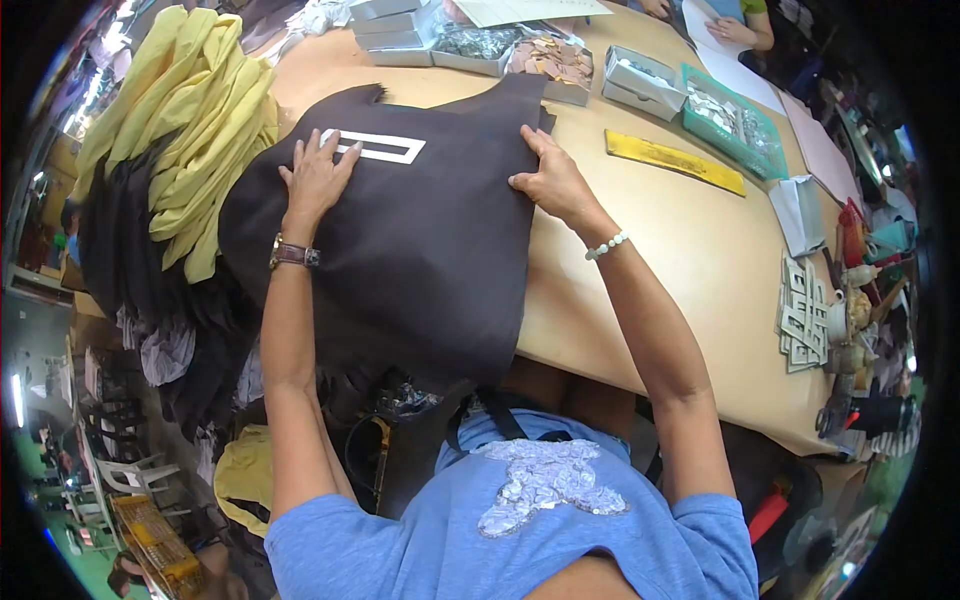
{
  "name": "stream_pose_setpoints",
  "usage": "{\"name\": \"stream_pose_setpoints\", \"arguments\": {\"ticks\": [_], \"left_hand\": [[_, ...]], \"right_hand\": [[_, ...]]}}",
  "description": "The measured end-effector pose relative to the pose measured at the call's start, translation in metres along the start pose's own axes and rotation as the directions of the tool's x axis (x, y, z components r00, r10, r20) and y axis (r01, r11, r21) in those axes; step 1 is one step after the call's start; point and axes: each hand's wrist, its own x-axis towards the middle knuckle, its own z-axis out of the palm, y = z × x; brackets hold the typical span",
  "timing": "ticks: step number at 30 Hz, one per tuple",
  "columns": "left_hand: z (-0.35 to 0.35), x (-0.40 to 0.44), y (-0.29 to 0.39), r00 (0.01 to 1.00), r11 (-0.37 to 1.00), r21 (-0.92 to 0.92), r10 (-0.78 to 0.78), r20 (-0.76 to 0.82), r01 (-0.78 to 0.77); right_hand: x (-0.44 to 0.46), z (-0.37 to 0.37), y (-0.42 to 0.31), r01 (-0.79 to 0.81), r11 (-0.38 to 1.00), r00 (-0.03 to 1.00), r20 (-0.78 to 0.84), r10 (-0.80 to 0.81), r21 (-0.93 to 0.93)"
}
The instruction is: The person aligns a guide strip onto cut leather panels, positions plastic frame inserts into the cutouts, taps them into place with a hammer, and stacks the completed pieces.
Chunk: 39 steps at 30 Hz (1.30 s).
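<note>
A dark cloth panel lies across the table's front edge, its lower part hanging toward my body. On its upper part is a white rectangular frame with a narrow slot. My left hand lies on the cloth with fingers spread, the fingertips at the frame's left end and partly covering it. At the panel's right edge, my right hand has its thumb and index finger on the cloth. Its other fingers are hidden, and the hand appears to grip the edge.
Yellow cloth and dark cloth are heaped at left. Boxes of small pieces, a green basket and a yellow strip lie beyond the panel. White cut-out templates sit at right. Another person's hand shows at the top.
</note>
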Motion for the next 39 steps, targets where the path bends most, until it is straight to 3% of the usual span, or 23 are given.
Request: {"name": "stream_pose_setpoints", "arguments": {"ticks": [3, 7, 10, 11, 13, 16, 17, 21, 24, 25, 28, 29, 32, 39], "left_hand": [[-0.003, -0.003, 0.011, 0.993, 0.991, 0.131, 0.035, -0.115, -0.019], [-0.006, -0.011, 0.049, 0.955, 0.967, 0.013, 0.255, -0.154, -0.256], [0.018, -0.015, 0.061, 0.95, 0.951, -0.005, 0.307, -0.056, -0.308], [0.023, -0.014, 0.061, 0.962, 0.964, -0.018, 0.266, 0.058, -0.266], [0.025, -0.012, 0.06, 0.961, 0.961, -0.021, 0.276, 0.026, -0.275], [0.022, -0.015, 0.062, 0.964, 0.964, -0.043, 0.265, 0.007, -0.264], [0.022, -0.016, 0.063, 0.966, 0.964, -0.054, 0.259, 0.005, -0.258], [0.024, -0.017, 0.061, 0.961, 0.96, -0.049, 0.275, -0.029, -0.276], [0.028, -0.017, 0.057, 0.957, 0.957, -0.017, 0.289, -0.036, -0.29], [0.027, -0.018, 0.058, 0.956, 0.956, -0.041, 0.288, -0.05, -0.29], [0.029, -0.018, 0.057, 0.952, 0.952, -0.049, 0.3, -0.065, -0.304], [0.029, -0.018, 0.056, 0.949, 0.95, -0.041, 0.308, -0.064, -0.311], [0.026, -0.019, 0.059, 0.954, 0.954, -0.056, 0.289, -0.078, -0.294], [0.019, -0.022, 0.063, 0.956, 0.955, -0.049, 0.29, -0.053, -0.293]], "right_hand": [[0.002, 0.0, 0.005, -0.002, 1.0, 1.0, -0.002, 0.002, 0.028], [0.013, 0.007, 0.021, 0.017, 0.999, 1.0, -0.006, -0.016, 0.03], [0.006, 0.011, 0.024, 0.022, 0.972, 0.989, -0.146, 0.013, 0.233], [-0.001, 0.009, 0.022, 0.021, 0.947, 0.978, -0.204, 0.047, 0.321], [-0.017, 0.002, 0.019, 0.038, 0.875, 0.942, -0.309, 0.13, 0.483], [-0.024, -0.004, 0.044, 0.131, 0.989, 0.932, -0.332, -0.145, -0.063], [-0.03, -0.006, 0.032, 0.096, 0.995, 0.943, -0.317, -0.103, -0.037], [-0.037, -0.007, 0.016, 0.266, 0.878, 0.862, -0.309, -0.401, -0.398], [-0.029, 0.002, 0.02, 0.402, 0.726, 0.801, -0.17, -0.574, -0.558], [-0.027, 0.009, 0.019, 0.409, 0.724, 0.818, -0.129, -0.561, -0.555], [-0.016, 0.016, 0.0, 0.558, 0.581, 0.646, -0.13, -0.752, -0.593], [-0.014, 0.017, -0.001, 0.565, 0.626, 0.762, 0.05, -0.645, -0.538], [-0.003, 0.037, -0.004, 0.671, 0.499, 0.692, 0.22, -0.688, -0.549], [-0.001, 0.012, 0.007, 0.486, 0.544, 0.842, 0.2, -0.501, -0.684]]}}
